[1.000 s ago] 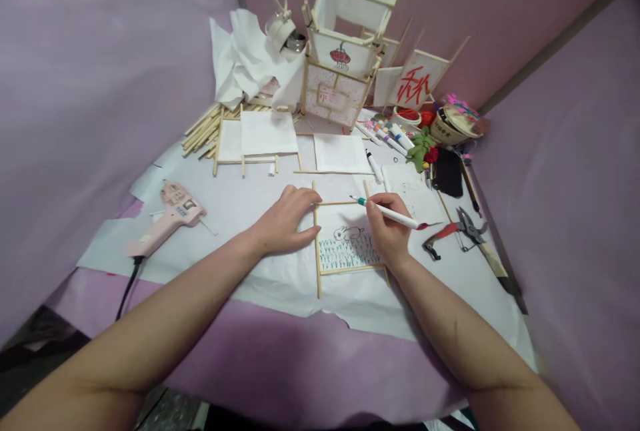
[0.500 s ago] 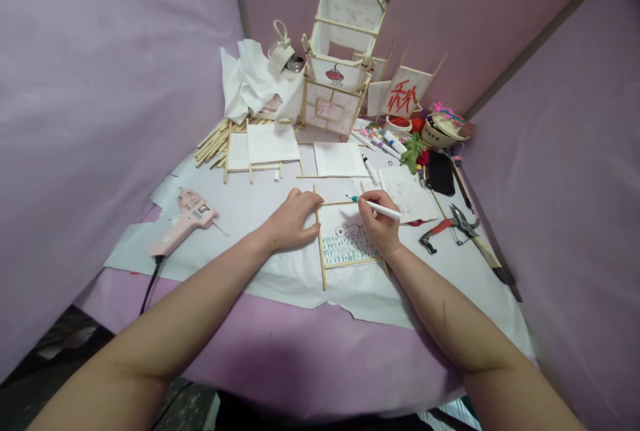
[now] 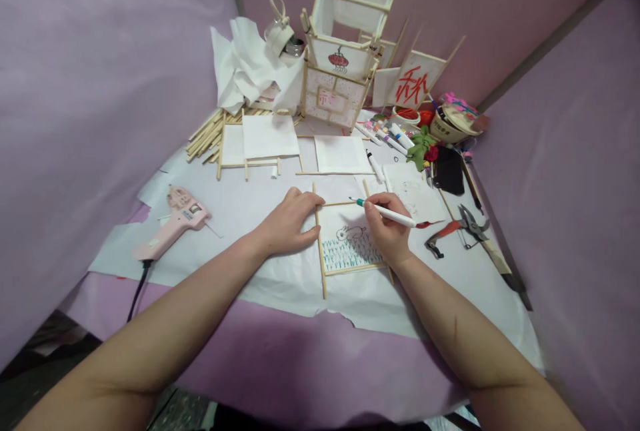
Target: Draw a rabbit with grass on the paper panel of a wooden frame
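Note:
A small stick-framed panel (image 3: 330, 220) lies flat on the table; on its white sheet are a rabbit drawn in dark outline and rows of green grass strokes. My left hand (image 3: 293, 223) steadies its left stick, fingertips at the upper corner and thumb lower down. Pinched in my right hand (image 3: 389, 227) is a white marker (image 3: 393, 215) with a green band near its nib. The nib is close to the panel's top stick, and I cannot tell whether it touches. My right hand covers part of the panel's right side.
At left lies a pink hot glue gun (image 3: 175, 221) with a cord. Behind are blank panels (image 3: 273, 136), bundled sticks (image 3: 206, 134) and a tall stick-and-paper lantern (image 3: 334, 97). Pruning shears (image 3: 463, 224), a black phone (image 3: 449, 171), a sketch sheet (image 3: 417, 194) and several markers (image 3: 395, 141) occupy the right.
The camera view has shifted, so the background things sit slightly differently. My right hand and the marker have moved a little to the right. My left hand stays on the panel's stick.

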`<action>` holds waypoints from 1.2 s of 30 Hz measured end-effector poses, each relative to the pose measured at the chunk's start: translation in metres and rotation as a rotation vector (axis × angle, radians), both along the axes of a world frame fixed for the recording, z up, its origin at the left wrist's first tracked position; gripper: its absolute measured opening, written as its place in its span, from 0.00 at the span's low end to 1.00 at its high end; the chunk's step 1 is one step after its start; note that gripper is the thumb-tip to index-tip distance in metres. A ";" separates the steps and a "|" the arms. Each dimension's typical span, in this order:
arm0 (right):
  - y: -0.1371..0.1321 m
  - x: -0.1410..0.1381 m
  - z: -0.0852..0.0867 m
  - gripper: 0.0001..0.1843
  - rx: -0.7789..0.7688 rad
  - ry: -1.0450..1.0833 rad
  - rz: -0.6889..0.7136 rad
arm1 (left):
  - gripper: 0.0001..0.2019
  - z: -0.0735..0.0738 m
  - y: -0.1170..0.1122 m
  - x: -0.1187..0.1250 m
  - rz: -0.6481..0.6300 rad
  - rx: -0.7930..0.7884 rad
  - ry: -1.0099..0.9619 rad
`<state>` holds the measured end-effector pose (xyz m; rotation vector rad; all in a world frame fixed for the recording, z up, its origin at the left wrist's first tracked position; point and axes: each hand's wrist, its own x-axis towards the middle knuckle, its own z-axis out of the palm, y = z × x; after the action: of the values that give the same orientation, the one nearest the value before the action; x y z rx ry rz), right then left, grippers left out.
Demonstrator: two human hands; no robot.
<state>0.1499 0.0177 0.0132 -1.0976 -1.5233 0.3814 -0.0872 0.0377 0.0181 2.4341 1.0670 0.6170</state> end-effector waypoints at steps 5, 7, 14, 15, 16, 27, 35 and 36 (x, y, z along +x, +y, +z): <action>-0.005 0.000 0.001 0.03 -0.010 0.014 0.035 | 0.21 0.002 0.000 -0.001 -0.014 -0.037 0.014; -0.006 0.001 0.001 0.03 -0.008 0.011 0.044 | 0.23 0.001 0.000 -0.001 -0.023 -0.034 0.020; -0.007 0.003 0.004 0.02 -0.033 0.028 0.035 | 0.24 -0.001 0.000 -0.003 -0.035 -0.044 0.048; -0.008 0.003 0.004 0.02 -0.032 0.030 0.042 | 0.24 0.000 0.000 -0.004 -0.036 -0.043 0.045; -0.008 0.003 0.004 0.02 -0.032 0.033 0.051 | 0.23 0.000 0.000 -0.004 -0.037 -0.041 0.042; -0.007 0.004 0.001 0.02 -0.033 0.017 0.052 | 0.23 -0.002 0.002 -0.002 -0.023 -0.023 0.021; 0.002 0.005 0.000 0.05 -0.012 -0.016 -0.028 | 0.22 -0.002 0.001 0.001 -0.010 0.004 0.004; 0.002 0.005 0.000 0.05 -0.013 -0.005 -0.033 | 0.21 -0.002 0.001 0.001 -0.010 0.004 0.003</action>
<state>0.1547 0.0202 0.0135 -1.1330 -1.5067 0.3664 -0.0861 0.0388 0.0163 2.4425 1.0555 0.6134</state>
